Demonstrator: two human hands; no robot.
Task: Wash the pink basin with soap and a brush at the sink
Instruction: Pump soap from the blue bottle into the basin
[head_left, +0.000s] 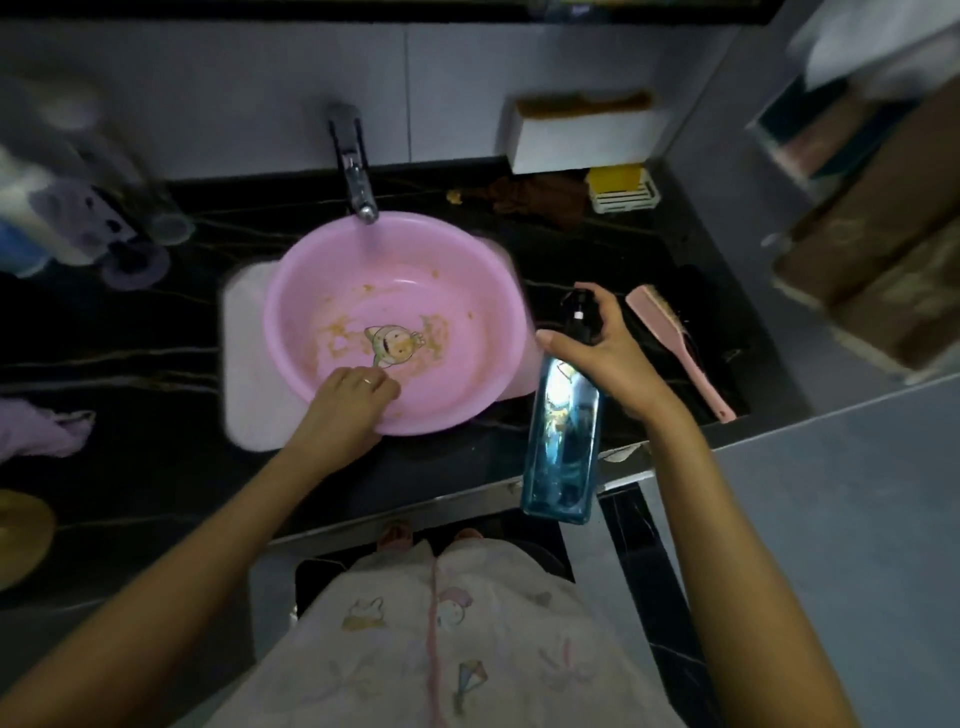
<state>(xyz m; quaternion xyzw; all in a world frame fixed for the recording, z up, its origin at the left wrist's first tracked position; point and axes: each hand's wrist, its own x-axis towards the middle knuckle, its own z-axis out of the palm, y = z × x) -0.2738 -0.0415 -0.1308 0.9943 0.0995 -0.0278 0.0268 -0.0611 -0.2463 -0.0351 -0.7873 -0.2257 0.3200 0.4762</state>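
Observation:
The pink basin (457, 291) sits in the white sink (244, 353) under the tap (358, 182), with yellowish smears and a cartoon print on its bottom. My left hand (348, 400) grips the basin's near rim, fingers inside. My right hand (597, 348) holds a blue soap bottle (563, 441) by its black pump neck, tilted, just right of the basin. A pink brush (675, 343) lies on the counter to the right of that hand.
A yellow soap bar in a white dish (623, 189) and a brown cloth (540, 200) lie behind on the dark counter (130, 467). Cups and bottles (78, 218) stand at the left, a lilac cloth (36, 426) lies near the left edge. A wall flanks the right.

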